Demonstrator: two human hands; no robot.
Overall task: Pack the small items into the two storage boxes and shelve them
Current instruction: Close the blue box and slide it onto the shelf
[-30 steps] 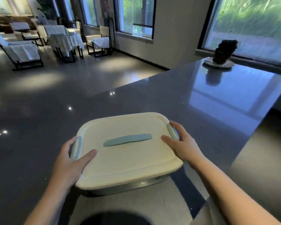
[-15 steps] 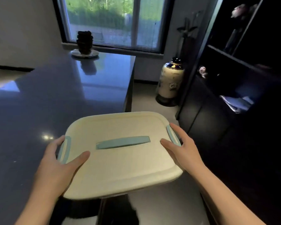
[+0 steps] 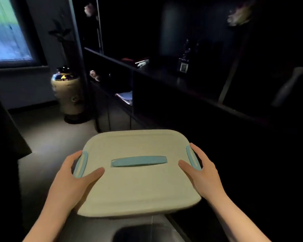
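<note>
Nearest to the viewer, both forearms reach forward and carry a cream storage box (image 3: 140, 173) in the air above the grey floor (image 3: 47, 140). The left hand (image 3: 72, 179) grasps the box's left end, thumb laid on the lid and the other fingers going over the edge beside the blue left clip (image 3: 80, 164). The right hand (image 3: 202, 173) grasps the right end the same way, thumb on the lid beside the blue right clip (image 3: 192, 158). The lid is on, and its blue handle (image 3: 138, 161) runs left to right across the middle, so the box's long axis lies crosswise between the two hands.

Beyond the box, ahead and to the right, stands a dark shelf unit (image 3: 164, 79) with open bays. The box's far long edge faces it almost squarely, well apart from the shelf boards. Neither hand is plainly nearer; the right one seems slightly closer, since the unit spreads that way. By my judgement the coming move is a straight push forward into a bay, long side first, lifted level with a board. The bays are too dark to tell which one has room.

Farther off on the left, a pale vase (image 3: 66, 95) stands on the floor under a window (image 3: 9, 32).
</note>
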